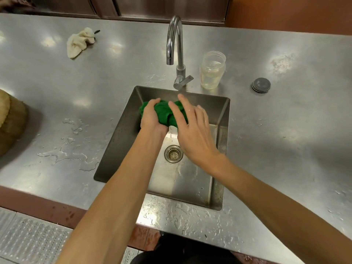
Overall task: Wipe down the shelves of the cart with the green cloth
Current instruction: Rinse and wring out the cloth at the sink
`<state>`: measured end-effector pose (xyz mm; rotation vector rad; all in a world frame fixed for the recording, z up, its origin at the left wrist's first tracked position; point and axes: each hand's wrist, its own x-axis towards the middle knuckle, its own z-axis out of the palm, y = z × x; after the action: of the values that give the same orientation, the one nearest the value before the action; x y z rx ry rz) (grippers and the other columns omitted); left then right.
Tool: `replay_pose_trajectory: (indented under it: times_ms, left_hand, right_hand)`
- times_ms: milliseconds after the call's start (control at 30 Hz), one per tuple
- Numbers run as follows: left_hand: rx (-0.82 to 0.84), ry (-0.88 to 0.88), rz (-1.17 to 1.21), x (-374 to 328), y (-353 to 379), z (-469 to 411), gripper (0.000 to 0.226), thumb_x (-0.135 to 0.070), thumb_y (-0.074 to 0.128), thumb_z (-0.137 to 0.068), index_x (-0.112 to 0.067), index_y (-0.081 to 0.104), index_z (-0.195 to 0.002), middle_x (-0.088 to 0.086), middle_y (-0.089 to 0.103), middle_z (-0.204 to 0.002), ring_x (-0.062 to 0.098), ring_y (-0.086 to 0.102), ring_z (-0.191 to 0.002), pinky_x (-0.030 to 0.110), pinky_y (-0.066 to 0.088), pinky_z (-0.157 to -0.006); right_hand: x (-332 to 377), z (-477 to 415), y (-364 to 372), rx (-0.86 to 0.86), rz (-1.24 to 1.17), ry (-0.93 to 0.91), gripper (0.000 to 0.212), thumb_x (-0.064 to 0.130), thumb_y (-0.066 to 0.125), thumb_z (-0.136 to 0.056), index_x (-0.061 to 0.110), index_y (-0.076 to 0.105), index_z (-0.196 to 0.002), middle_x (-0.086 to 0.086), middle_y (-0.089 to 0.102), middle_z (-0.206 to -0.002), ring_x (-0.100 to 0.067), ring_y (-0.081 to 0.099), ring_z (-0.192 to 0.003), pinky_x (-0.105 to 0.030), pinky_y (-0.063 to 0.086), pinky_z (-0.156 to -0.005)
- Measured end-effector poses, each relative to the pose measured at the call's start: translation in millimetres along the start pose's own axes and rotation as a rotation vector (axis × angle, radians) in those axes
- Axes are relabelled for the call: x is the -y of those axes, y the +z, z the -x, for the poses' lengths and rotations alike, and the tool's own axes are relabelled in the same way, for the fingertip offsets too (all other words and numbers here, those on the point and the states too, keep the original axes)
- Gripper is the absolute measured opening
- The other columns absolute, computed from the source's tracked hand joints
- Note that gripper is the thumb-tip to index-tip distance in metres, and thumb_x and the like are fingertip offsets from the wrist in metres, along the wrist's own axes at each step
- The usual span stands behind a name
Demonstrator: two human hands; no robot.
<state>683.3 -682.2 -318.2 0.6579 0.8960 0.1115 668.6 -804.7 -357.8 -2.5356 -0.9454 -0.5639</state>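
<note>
The green cloth [163,113] is bunched up over the steel sink [219,204], near its far wall. My left hand [151,117] grips the cloth's left part with curled fingers. My right hand [192,128] lies over the cloth's right side with its fingers straight and spread, touching it. Part of the cloth is hidden under both hands. The cart is not in view.
A curved tap [176,52] stands behind the sink, with a clear plastic jar [212,72] and a grey lid [261,85] to its right. A cream rag [81,42] lies at the far left. Puddles [64,151] wet the steel counter. A brown object [11,122] sits at the left edge.
</note>
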Motion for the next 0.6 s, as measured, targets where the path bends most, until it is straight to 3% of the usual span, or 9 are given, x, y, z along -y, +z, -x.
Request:
replay_pose_trajectory:
  times_ms: [67,100,200,267,367,433,500,600]
  left_hand:
    - [0.004,-0.043,0.011,4,3,-1,0.020,-0.023,0.051,-0.098,-0.005,0.061,-0.098,0.013,0.066,-0.095,0.029,0.066,-0.093,0.040,0.055,-0.092]
    - [0.014,-0.059,0.016,8,5,0,0.027,-0.026,0.046,-0.101,-0.004,0.062,-0.099,0.013,0.068,-0.095,0.029,0.066,-0.093,0.040,0.054,-0.090]
    - [0.029,-0.043,0.009,21,13,3,0.032,-0.026,0.048,-0.101,-0.002,0.063,-0.117,0.014,0.069,-0.113,0.030,0.066,-0.109,0.043,0.052,-0.100]
    - [-0.014,0.030,-0.027,26,16,2,0.034,-0.021,0.058,-0.097,-0.002,0.062,-0.125,0.014,0.069,-0.120,0.031,0.068,-0.109,0.046,0.053,-0.099]
    - [-0.066,0.223,-0.123,19,21,-3,0.010,-0.008,0.066,-0.088,-0.009,0.069,-0.098,0.010,0.073,-0.096,0.024,0.072,-0.088,0.035,0.062,-0.077]
    - [-0.042,0.349,-0.228,12,27,-4,0.012,-0.001,0.068,-0.082,-0.013,0.067,-0.080,0.003,0.071,-0.079,0.015,0.069,-0.074,0.026,0.059,-0.062]
    - [0.001,0.466,-0.345,6,30,-1,0.017,0.002,0.067,-0.079,-0.013,0.063,-0.070,0.000,0.067,-0.070,0.010,0.066,-0.065,0.022,0.054,-0.057]
    - [0.069,0.665,-0.534,-3,34,3,0.031,0.003,0.064,-0.075,-0.015,0.047,-0.057,0.000,0.054,-0.059,0.015,0.058,-0.060,0.027,0.049,-0.055]
  right_hand:
    - [1,2,-1,0.017,0.056,-0.026,0.090,-0.012,0.048,-0.069,0.010,0.024,-0.153,-0.021,0.017,-0.160,-0.043,0.027,-0.141,-0.062,0.022,-0.114]
    - [2,-1,-1,0.021,0.060,-0.014,0.090,-0.011,0.046,-0.069,0.009,0.023,-0.153,-0.022,0.014,-0.161,-0.044,0.022,-0.144,-0.064,0.026,-0.111]
    - [-1,-21,1,0.035,0.074,0.085,0.090,-0.012,0.059,-0.073,0.007,0.023,-0.153,-0.023,0.013,-0.161,-0.044,0.046,-0.119,-0.049,0.056,-0.082]
    - [-9,-35,2,0.117,0.118,0.181,0.095,-0.006,0.069,-0.075,0.007,0.018,-0.154,-0.022,0.015,-0.160,-0.037,0.052,-0.100,-0.041,0.056,-0.066]
    - [-19,-44,7,0.213,-0.020,0.331,0.087,0.018,0.075,-0.077,0.008,0.027,-0.149,-0.019,0.046,-0.140,-0.036,0.058,-0.101,-0.045,0.055,-0.070]
    - [-23,-49,6,0.181,-0.240,0.461,0.065,0.038,0.074,-0.073,0.013,0.048,-0.127,-0.009,0.064,-0.109,-0.031,0.064,-0.091,-0.039,0.053,-0.068]
    - [-25,-52,1,0.169,-0.445,0.515,0.045,0.047,0.073,-0.067,0.021,0.058,-0.100,0.002,0.067,-0.087,-0.019,0.063,-0.077,-0.032,0.052,-0.063]
    - [-22,-59,-7,0.204,-0.626,0.426,0.022,0.030,0.079,-0.064,0.025,0.058,-0.064,0.006,0.063,-0.063,-0.004,0.058,-0.058,-0.033,0.052,-0.058]
